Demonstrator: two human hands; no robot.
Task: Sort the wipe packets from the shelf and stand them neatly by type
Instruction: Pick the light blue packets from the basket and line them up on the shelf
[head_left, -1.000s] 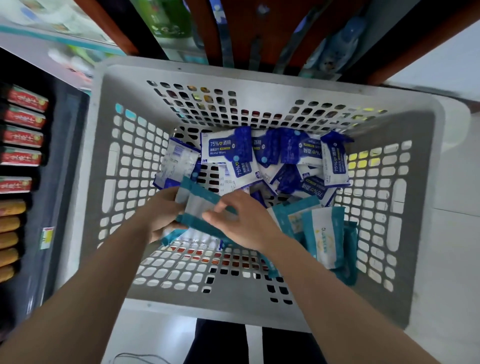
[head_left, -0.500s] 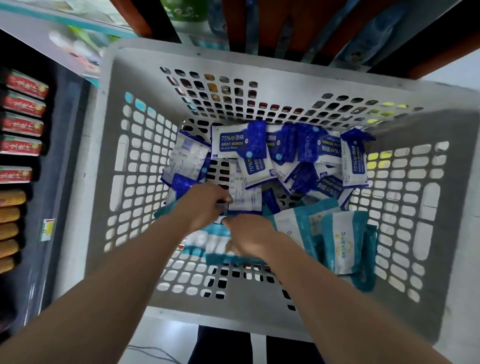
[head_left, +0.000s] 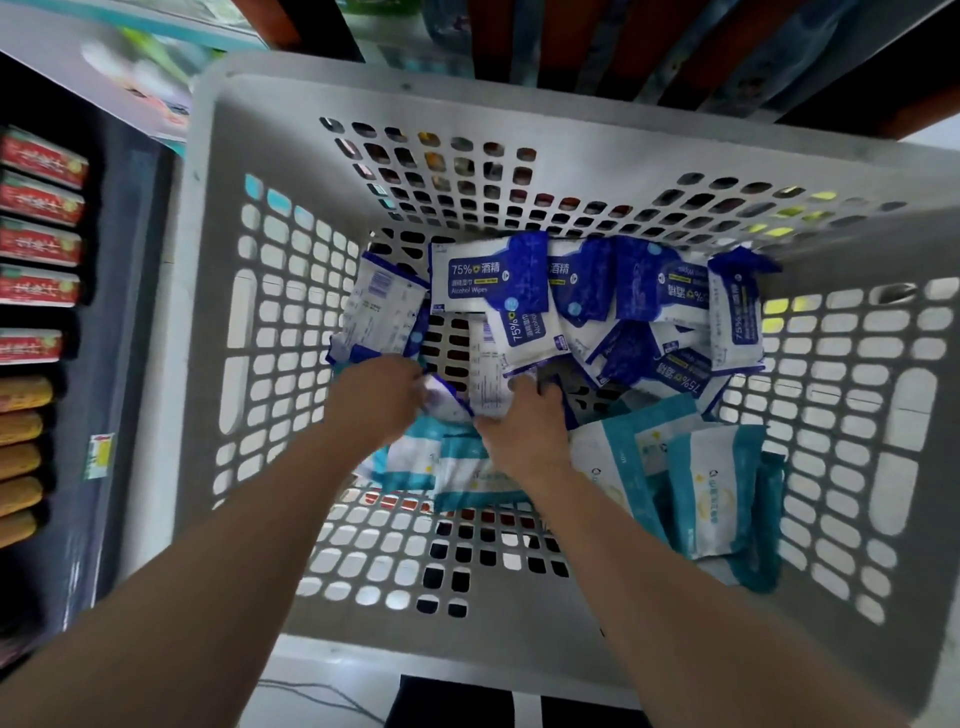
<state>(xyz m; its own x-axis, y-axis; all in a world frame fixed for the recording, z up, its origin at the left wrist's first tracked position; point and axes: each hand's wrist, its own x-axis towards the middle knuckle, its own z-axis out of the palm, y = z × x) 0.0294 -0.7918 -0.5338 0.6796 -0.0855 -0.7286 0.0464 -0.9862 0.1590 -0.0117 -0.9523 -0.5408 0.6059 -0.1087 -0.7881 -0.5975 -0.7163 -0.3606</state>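
**Item:** alcohol wipe packets (head_left: 488, 280), blue and white, marked 75%. We are finding them heaped loosely across the far half of the perforated grey basket (head_left: 218, 364). Some are lying face up and some are tipping on edge. None are standing in order.

**Item:** teal wipe packets (head_left: 711, 488), the larger type. Several are leaning together against the near right wall, and a few more are lying flat at the centre of the basket floor.

**Handling:** we are judging both types to be light, soft film pouches that give a little under pressure. The glossy skin is probably making them slippery. We are advising a hold across the two flat faces, thumb against fingers, or along a sealed end seam, and not at the peel label.

**Hands:** the left hand (head_left: 379, 400) is reaching down at centre left. Its fingers are curling into the packets and hiding their tips, so we cannot tell whether it is holding anything. The right hand (head_left: 524, 421) is working just to its right, curling its fingers over the near end of a back-side-up packet (head_left: 488, 384), white with a barcode, and pinching it.

**Position:** that packet is lying between the two hands. The flat teal packets are lying directly beneath both wrists. The blue heap is beginning just beyond the fingertips, far and right.
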